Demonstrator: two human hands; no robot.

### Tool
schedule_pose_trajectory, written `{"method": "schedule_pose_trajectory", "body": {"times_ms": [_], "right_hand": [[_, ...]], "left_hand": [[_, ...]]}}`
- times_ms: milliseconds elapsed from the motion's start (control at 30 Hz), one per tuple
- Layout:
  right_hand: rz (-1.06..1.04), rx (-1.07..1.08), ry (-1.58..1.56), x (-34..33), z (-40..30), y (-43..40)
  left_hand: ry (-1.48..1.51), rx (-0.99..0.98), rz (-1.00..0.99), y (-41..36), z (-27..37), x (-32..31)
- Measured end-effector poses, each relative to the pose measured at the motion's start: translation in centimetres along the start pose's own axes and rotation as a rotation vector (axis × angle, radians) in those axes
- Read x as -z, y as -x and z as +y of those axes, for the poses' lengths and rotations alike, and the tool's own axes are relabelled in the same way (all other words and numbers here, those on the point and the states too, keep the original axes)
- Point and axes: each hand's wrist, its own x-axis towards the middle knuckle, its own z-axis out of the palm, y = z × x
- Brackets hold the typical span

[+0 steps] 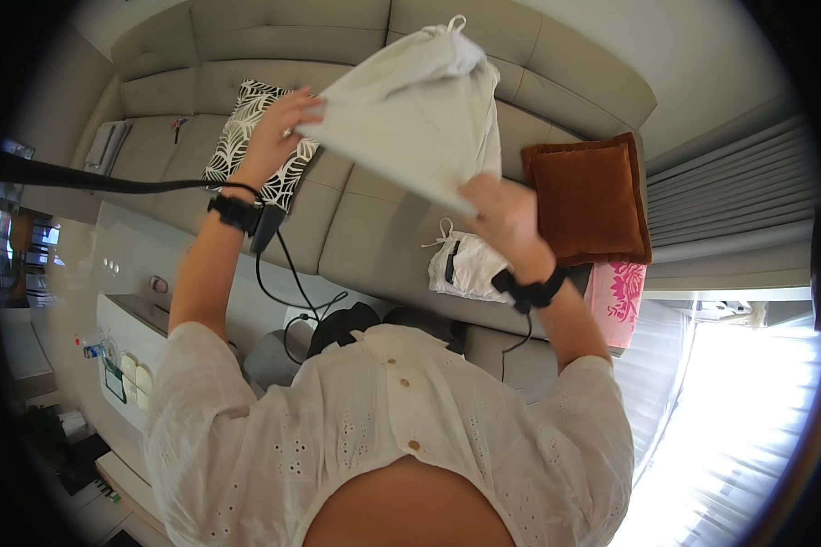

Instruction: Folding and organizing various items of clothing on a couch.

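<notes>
A white cloth garment [410, 116] with a drawstring loop at its far end is stretched out over the sofa seat. My left hand [284, 133] grips one corner of its near edge, and my right hand [503, 212] pinches the other. Part of the garment is blurred, and its exact kind cannot be told. Below my right hand lies a folded white garment [475, 263] with a tied string and a small black item [451, 262] on it. Behind my left hand rests a black-and-white leaf-patterned cushion [246, 133].
A brown velvet cushion [586, 198] stands at the sofa's right end, beside a pink floral cloth [616, 301]. Black cables [294, 301] hang from my wrist straps. To the left is a white table [133, 239]; grey folded cloth [106, 147] lies on the far left seat.
</notes>
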Motion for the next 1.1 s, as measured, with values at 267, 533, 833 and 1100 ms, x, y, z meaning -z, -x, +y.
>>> {"method": "schedule_pose_trajectory", "body": {"times_ms": [267,533,833,1100], "right_hand": [[-0.624,-0.389,-0.57,-28.0,-3.3,14.0],[-0.585,-1.018,-0.417,-36.6,6.5,13.3],[-0.29,-1.102,-0.24,-48.7,16.5,12.4],[-0.901,-0.993,-0.33,-51.7,19.1,8.0]], "left_hand": [[-0.022,0.348,-0.505,20.0,-17.2,-13.8],[0.455,1.254,-0.481,33.6,-23.8,-22.4],[0.199,0.899,-0.337,32.4,-26.9,-29.6],[0.179,1.181,-0.411,32.2,-31.0,-32.4]]}}
